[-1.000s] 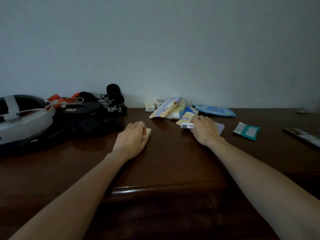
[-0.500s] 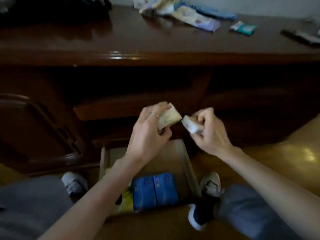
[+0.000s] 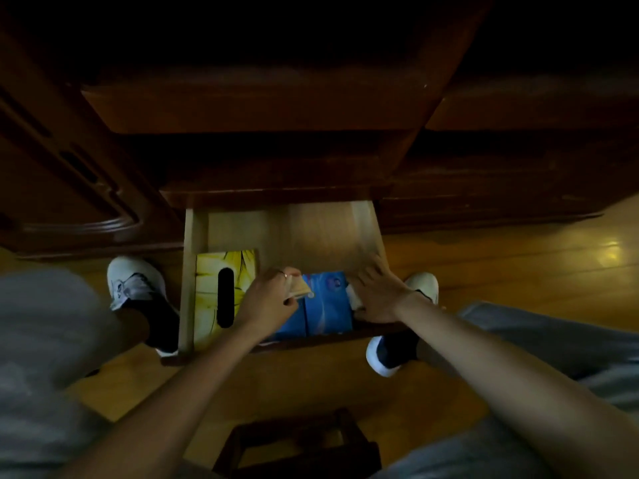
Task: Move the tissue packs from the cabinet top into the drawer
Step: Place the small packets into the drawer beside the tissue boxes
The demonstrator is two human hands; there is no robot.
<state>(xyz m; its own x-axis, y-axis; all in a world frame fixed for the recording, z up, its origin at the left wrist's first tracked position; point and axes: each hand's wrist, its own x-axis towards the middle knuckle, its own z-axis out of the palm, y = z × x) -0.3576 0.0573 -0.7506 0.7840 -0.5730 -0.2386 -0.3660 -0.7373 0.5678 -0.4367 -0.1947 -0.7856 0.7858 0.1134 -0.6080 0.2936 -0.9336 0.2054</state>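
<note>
A small tan tissue pack point(image 3: 300, 288) sits pinched in the left hand point(image 3: 268, 300) over the blue packs point(image 3: 320, 304) low in the open drawer point(image 3: 321, 233), while the right hand point(image 3: 375, 295), fingers spread, presses a white pack point(image 3: 353, 294) at the drawer's right side.

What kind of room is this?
Probably a room at home, maybe a bedroom. A dark wooden cabinet stands on a wood floor, and its open drawer holds a yellow tissue box.
</note>
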